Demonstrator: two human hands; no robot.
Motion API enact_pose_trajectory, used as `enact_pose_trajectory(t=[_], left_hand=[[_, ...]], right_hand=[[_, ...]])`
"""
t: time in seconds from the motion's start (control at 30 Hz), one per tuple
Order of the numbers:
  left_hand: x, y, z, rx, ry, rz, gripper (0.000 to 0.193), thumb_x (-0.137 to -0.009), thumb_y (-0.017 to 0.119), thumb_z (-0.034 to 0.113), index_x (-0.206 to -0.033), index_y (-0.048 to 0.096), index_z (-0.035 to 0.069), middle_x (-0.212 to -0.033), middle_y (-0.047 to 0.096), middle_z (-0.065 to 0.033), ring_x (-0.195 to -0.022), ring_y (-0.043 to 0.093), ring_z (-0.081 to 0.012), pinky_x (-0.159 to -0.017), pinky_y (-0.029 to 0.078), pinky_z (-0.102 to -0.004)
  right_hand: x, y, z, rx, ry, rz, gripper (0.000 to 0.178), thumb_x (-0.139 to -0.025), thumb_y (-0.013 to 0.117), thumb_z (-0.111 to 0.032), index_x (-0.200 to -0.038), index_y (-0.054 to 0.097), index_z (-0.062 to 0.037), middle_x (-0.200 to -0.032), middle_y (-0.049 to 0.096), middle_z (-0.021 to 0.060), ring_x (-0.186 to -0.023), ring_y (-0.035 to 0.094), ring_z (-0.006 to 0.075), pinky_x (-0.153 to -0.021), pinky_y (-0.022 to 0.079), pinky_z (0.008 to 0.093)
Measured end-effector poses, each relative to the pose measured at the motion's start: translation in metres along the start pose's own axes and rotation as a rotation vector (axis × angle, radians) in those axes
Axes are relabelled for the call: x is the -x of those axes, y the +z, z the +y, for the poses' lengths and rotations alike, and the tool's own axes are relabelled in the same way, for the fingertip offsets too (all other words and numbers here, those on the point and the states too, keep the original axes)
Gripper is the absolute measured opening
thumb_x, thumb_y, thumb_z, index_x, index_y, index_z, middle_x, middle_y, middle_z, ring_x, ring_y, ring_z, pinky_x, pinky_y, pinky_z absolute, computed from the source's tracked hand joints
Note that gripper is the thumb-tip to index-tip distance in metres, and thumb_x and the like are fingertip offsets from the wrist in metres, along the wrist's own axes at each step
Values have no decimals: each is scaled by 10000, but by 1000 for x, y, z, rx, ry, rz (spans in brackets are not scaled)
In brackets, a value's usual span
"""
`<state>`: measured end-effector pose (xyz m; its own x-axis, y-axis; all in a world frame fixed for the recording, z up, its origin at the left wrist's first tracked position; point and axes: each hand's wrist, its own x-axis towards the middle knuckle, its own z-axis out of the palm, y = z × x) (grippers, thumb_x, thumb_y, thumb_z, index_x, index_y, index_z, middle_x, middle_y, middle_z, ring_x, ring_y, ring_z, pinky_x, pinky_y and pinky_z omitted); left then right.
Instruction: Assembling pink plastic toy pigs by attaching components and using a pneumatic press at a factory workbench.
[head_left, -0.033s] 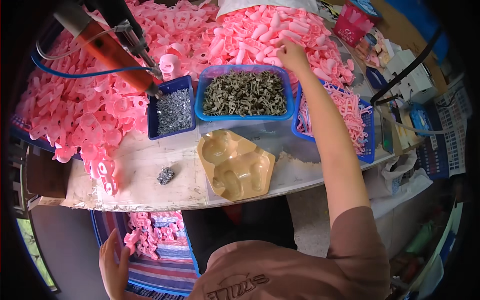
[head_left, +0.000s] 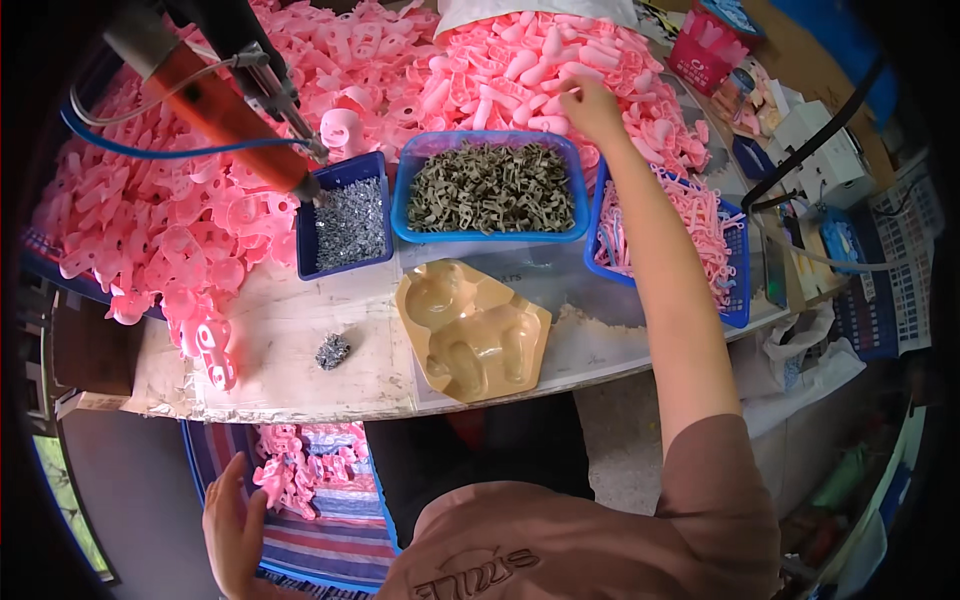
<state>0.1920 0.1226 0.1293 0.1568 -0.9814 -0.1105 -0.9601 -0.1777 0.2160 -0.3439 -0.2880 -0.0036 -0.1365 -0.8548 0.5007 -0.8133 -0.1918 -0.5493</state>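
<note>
My right hand [head_left: 594,108] is over a heap of pink, rounded plastic parts [head_left: 520,65] at the back of the table. Its fingers are curled together at the pieces; what they hold, if anything, I cannot make out. Low on the left, my left hand [head_left: 235,525] hangs open, thumb apart from the fingers and nothing in it. It is beside a bin with a striped lining [head_left: 325,540], where several joined pink parts [head_left: 290,475] lie. A tan moulded holder [head_left: 475,335] with shaped hollows rests at the table's front edge, nothing in it.
A blue tub of dark metal clips [head_left: 490,190] stands mid-table, between a bin of small screws [head_left: 350,225] and a basket of thin pink strips [head_left: 690,220]. An orange power driver [head_left: 225,120] hangs at left above pink shells [head_left: 150,220]. A screw pile [head_left: 332,350] lies in front.
My right hand has drawn slightly to the right and nearer. The left hand has shifted a little to the right. The objects on the table stay put.
</note>
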Motion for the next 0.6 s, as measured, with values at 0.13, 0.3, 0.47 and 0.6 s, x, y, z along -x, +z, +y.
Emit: enact_pose_trajectory(t=[0.13, 0.3, 0.47, 0.6], left_hand=[[-33, 14, 60, 243, 424, -138, 379, -830, 712, 97, -1192, 654, 1, -1039, 701, -175, -991, 645, -361, -880, 489, -429], [-74, 63, 147, 478, 878, -184, 337, -783, 752, 55, -1116, 699, 50, -1093, 707, -133, -939, 676, -321, -807, 532, -392], [-92, 113, 221, 472, 1023, 124, 489, -795, 757, 71, -1268, 634, 98, -1316, 616, -118, -975, 677, -314, -845, 551, -390], [-102, 152, 232, 440, 1127, 293, 538, -786, 785, 87, -1296, 618, 68, -1308, 613, -120, -961, 681, -295, -836, 567, -376]], right_hand=[[-13, -53, 4, -149, 126, -88, 449, -904, 681, -460, -869, 707, -13, -675, 643, 41, -618, 592, 116, -593, 480, 325], [20, -112, -62, 51, 166, -276, 593, -881, 678, -569, -765, 693, 13, -622, 605, 15, -589, 552, 92, -557, 437, 293], [103, -97, -121, -143, 127, -894, 586, -850, 688, -594, -782, 752, -16, -614, 630, 56, -593, 602, 129, -564, 474, 318], [144, -94, -141, -287, 98, -1255, 488, -933, 652, -484, -830, 736, -15, -668, 651, 36, -582, 588, 101, -550, 462, 270]])
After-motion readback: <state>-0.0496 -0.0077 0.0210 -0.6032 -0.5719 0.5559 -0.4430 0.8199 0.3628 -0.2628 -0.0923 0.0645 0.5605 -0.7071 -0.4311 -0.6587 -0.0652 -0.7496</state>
